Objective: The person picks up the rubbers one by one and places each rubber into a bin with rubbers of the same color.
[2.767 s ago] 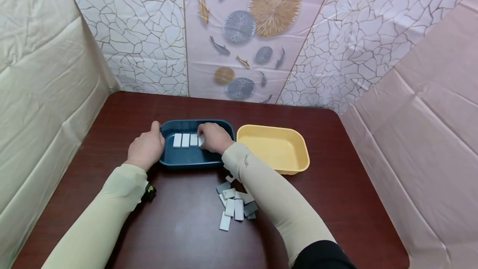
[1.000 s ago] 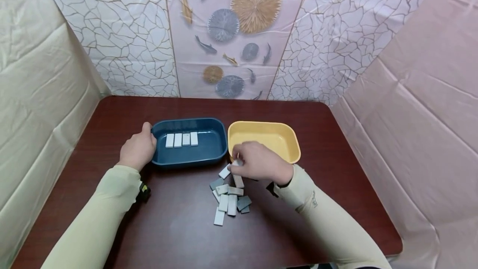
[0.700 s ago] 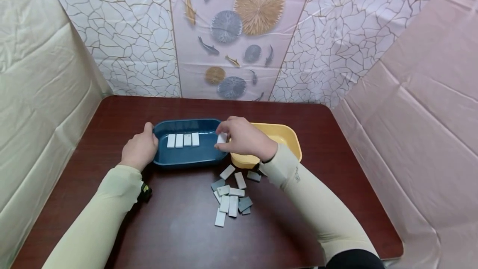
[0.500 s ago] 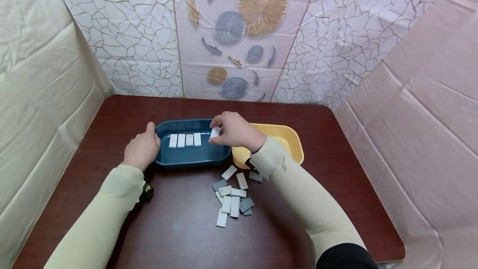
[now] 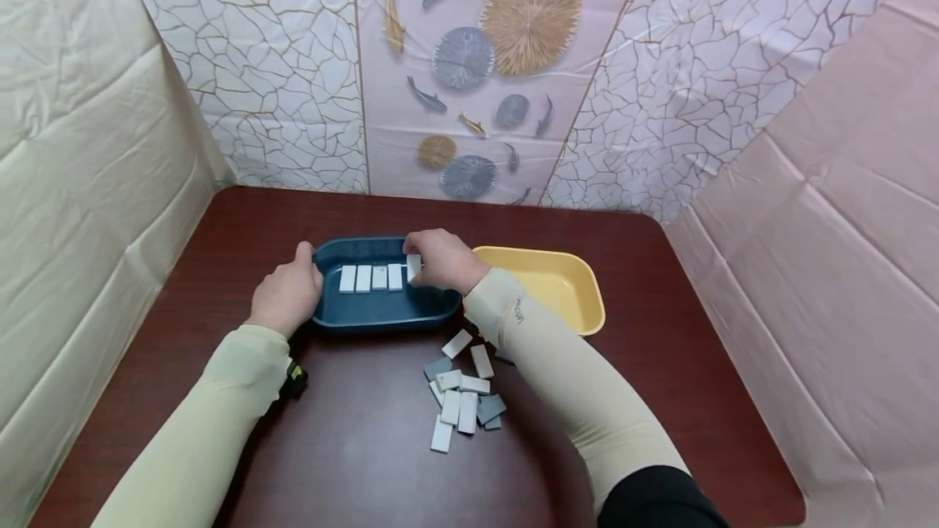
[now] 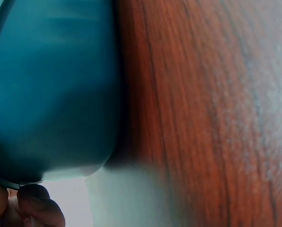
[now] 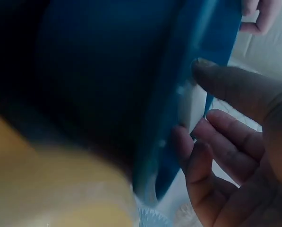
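A blue tray (image 5: 385, 318) stands at the table's middle, with several white rectangular tiles (image 5: 363, 279) lined up side by side inside it. My left hand (image 5: 288, 290) grips the tray's left end; in the left wrist view its curled fingers (image 6: 39, 208) meet the tray's rim. Over the right half of the tray, my right hand (image 5: 443, 261) pinches one white tile (image 5: 414, 267) upright, just right of the row and apart from it. The right wrist view shows that tile between the thumb (image 7: 226, 85) and fingertips.
A yellow tray (image 5: 557, 292) stands right beside the blue one, partly behind my right forearm. In front lies a loose pile of white and grey tiles (image 5: 458, 398), some overlapping. Cloth walls (image 5: 95, 145) close in the table at the back and sides.
My right hand set a tile at the row's end, picked another from the pile near the yellow tray, and carried it left over the blue tray. My left hand stays on the rim.
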`<state>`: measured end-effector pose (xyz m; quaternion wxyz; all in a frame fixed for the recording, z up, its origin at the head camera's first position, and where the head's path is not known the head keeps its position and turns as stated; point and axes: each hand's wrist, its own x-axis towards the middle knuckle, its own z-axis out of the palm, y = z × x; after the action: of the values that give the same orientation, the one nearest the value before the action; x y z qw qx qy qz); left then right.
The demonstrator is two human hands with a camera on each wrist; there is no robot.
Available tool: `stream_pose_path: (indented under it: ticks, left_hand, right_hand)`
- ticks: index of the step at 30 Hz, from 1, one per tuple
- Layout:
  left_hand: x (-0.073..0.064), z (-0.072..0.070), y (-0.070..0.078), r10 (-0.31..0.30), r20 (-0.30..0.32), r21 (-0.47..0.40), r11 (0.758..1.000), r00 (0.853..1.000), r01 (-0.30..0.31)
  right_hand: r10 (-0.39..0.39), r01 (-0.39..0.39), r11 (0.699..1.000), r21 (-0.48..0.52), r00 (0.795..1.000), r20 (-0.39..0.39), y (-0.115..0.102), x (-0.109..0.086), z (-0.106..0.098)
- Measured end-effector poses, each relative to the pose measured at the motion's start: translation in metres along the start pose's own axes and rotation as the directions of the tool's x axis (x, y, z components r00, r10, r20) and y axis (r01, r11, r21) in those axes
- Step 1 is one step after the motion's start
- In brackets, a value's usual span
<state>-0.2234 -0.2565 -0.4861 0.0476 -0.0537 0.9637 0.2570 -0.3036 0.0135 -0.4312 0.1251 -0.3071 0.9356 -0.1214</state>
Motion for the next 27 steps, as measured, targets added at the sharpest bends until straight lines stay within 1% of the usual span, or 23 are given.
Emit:
stream_pose_path:
  ticks: [4, 9, 13, 17, 20, 24, 27]
  left_hand:
    - [-0.001, 0.000, 0.001, 0.003, 0.002, 0.000, 1.000, 1.000, -0.003]
    - [-0.001, 0.000, 0.001, 0.003, -0.001, 0.006, 1.000, 1.000, -0.003]
    - [-0.001, 0.001, 0.000, -0.003, 0.007, 0.003, 1.000, 1.000, 0.003]
    - [-0.001, 0.001, 0.001, -0.007, 0.008, -0.001, 1.000, 1.000, 0.007]
    - [0.000, 0.001, 0.000, 0.004, -0.006, 0.006, 1.000, 1.000, -0.003]
    - [0.001, 0.001, -0.001, 0.018, -0.020, 0.014, 1.000, 1.000, -0.017]
    - [0.001, 0.001, -0.001, 0.017, -0.020, 0.013, 1.000, 1.000, -0.017]
  right_hand:
    - [0.001, 0.000, 1.000, -0.002, 0.999, 0.036, -0.003, 0.007, 0.006]
    - [0.035, -0.033, 0.999, -0.026, 0.998, 0.058, -0.006, 0.015, 0.014]
    - [0.058, -0.054, 0.997, -0.056, 0.995, 0.076, -0.002, 0.020, 0.023]
    - [0.054, -0.049, 0.996, -0.077, 0.996, 0.069, 0.003, 0.021, 0.030]
    - [0.041, -0.037, 0.996, -0.078, 0.998, 0.055, 0.006, 0.022, 0.033]
    - [0.032, -0.029, 0.997, -0.070, 0.998, 0.047, 0.009, 0.023, 0.036]
    - [0.036, -0.033, 0.998, -0.062, 0.999, 0.040, 0.009, 0.023, 0.037]
